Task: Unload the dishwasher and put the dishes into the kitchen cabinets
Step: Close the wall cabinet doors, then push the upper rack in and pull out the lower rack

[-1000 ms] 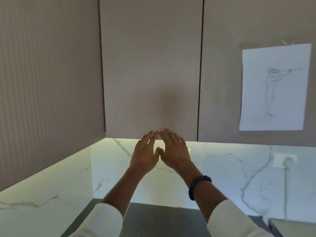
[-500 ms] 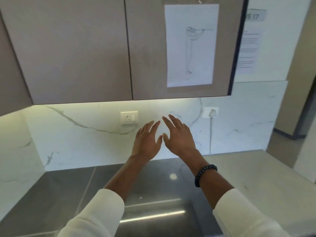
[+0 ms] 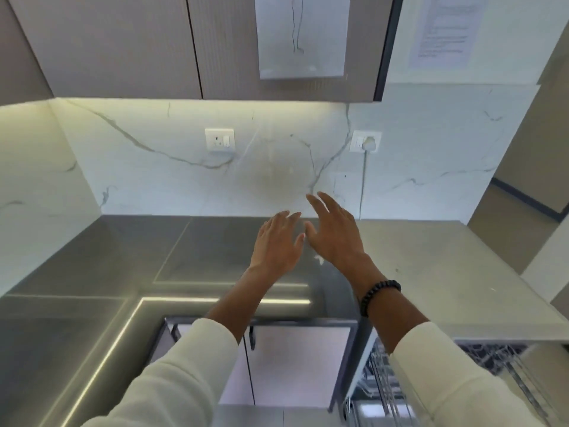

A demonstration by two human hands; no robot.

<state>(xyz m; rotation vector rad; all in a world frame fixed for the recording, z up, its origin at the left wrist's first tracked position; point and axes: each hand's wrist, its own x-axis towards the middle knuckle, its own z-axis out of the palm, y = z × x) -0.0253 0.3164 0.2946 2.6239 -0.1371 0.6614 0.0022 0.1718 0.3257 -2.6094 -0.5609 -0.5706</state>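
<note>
My left hand (image 3: 277, 245) and my right hand (image 3: 334, 234) are stretched out side by side above the steel counter (image 3: 197, 251), fingers straight, holding nothing. A dark bead bracelet is on the right wrist. The upper cabinets (image 3: 123, 47) hang above with their doors closed. At the bottom right the dishwasher (image 3: 385, 392) stands open under the counter, and its wire rack shows beside my right sleeve. What the rack holds is blurred.
A pale stone worktop (image 3: 446, 266) runs to the right of the steel counter. Two wall sockets (image 3: 219, 140) sit on the marble backsplash, one with a plug and cord. A drawing on paper (image 3: 300, 35) is taped to a cabinet door. Closed base cabinet doors (image 3: 295, 365) lie below.
The view has tilted down from the upper cabinet doors to the counter, base cabinets and open dishwasher. Both hands have come down with it, still open and empty.
</note>
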